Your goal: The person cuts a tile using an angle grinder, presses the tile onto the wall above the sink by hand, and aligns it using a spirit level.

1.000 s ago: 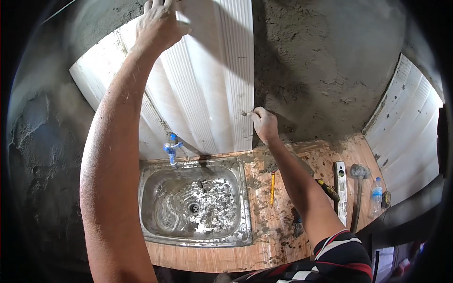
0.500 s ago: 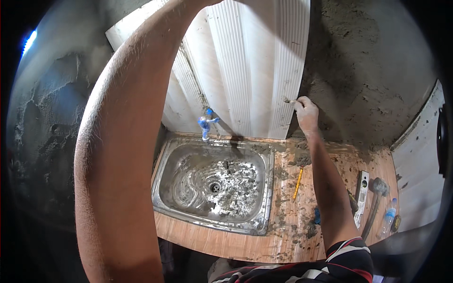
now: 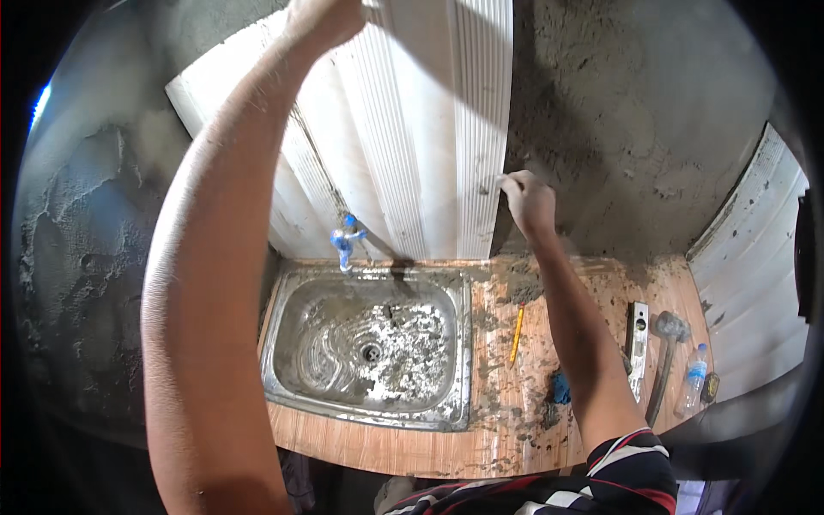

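A large white wall panel with ribbed stripes [image 3: 425, 163] stands against the wall behind the sink. At the top of the view my left hand [image 3: 330, 21] is up against the panel's upper part, its fingers mostly cut off or turned away. Close to the panel's right edge is my right hand [image 3: 530, 203], thumb and fingers pinched together at the rim; whatever lies between the fingertips is too small to make out. Below the panel, a blue-and-white tap-like fitting [image 3: 345, 243] sticks out over the steel sink [image 3: 459, 343], whose basin is smeared with wet mortar.
On the mortar-spattered wooden counter [image 3: 489, 446] lie a yellow pencil-like stick [image 3: 518, 335], a blue rag [image 3: 560, 388], a spirit level [image 3: 637, 343], a mallet [image 3: 669, 328] and a plastic bottle [image 3: 693, 382]. Rough grey mortar [image 3: 618, 154] covers the wall right of the panel. Another white panel [image 3: 755, 283] stands at right.
The whole view has shifted, so panel, sink and counter appear farther left. My left hand shows more at the top. The right hand stays by the panel's edge, fingers still pinched.
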The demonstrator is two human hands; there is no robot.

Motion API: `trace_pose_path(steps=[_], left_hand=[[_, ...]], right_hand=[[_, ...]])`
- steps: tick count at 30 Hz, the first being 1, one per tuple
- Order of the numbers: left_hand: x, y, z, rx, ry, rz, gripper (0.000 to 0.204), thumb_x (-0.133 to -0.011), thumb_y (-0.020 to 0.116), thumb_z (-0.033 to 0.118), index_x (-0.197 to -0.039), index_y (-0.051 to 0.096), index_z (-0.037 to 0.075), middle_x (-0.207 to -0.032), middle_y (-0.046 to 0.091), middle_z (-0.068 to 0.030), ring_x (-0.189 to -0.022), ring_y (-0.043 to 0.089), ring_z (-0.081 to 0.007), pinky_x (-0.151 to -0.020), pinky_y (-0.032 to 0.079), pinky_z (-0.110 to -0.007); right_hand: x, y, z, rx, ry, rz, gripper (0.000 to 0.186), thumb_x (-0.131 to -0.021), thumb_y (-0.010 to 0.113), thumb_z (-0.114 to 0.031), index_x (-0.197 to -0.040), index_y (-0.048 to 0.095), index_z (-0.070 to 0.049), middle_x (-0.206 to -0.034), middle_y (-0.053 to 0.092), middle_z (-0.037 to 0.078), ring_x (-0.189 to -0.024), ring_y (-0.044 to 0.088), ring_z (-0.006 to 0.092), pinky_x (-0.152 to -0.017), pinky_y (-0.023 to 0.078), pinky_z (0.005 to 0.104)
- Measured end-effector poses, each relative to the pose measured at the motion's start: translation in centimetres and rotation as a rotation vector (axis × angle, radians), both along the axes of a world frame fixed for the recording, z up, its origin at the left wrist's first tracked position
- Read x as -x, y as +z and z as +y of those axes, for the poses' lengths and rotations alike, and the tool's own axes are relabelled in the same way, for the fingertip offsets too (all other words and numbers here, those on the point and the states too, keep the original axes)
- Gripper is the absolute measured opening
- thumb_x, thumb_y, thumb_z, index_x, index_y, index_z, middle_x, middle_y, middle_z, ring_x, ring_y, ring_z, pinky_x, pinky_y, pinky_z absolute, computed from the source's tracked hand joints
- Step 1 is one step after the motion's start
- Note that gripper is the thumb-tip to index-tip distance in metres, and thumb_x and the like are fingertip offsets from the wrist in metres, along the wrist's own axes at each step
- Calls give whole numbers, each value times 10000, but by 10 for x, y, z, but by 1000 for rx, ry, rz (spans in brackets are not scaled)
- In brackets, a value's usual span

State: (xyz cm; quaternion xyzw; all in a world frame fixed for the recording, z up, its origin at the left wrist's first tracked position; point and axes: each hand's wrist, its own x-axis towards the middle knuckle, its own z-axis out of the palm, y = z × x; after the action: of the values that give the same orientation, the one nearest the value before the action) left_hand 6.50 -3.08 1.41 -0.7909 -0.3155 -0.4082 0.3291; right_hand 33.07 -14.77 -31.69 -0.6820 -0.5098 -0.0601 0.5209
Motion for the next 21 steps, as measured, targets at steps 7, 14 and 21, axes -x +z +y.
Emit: trace_pose_path(steps=[7,14,21], left_hand=[[-24,-9,10,-54,-102,-79,356,-835,652,91,-1188,625,55,-1160,601,-199,-1127,561,-394,-951,489,-505],[-27,-11,2,99,-89,-119,391,-862,609,54,-1253,612,68,-1241,561,-144,-1238,512,-345,-1015,501,-474],[-47,-22,53,-212,-109,-138,296,-800,603,84,-1091,597,28,-1057,576,-231,-1017,549,-422,-870,451,-520]], right_hand=[[-37,107,-20,-225,-82,51,594,-966,658,-481,-1287,665,19,-1298,675,214,-1237,631,308,-1066,463,410],[-11,184,-9,-335,64,44,427,-996,650,-266,-1324,657,8,-1312,685,163,-1225,634,232,-1067,456,346],[-6,192,11,-336,62,-57,375,-985,637,-231,-1262,694,14,-1259,711,161,-1190,654,236,-1047,460,331]])
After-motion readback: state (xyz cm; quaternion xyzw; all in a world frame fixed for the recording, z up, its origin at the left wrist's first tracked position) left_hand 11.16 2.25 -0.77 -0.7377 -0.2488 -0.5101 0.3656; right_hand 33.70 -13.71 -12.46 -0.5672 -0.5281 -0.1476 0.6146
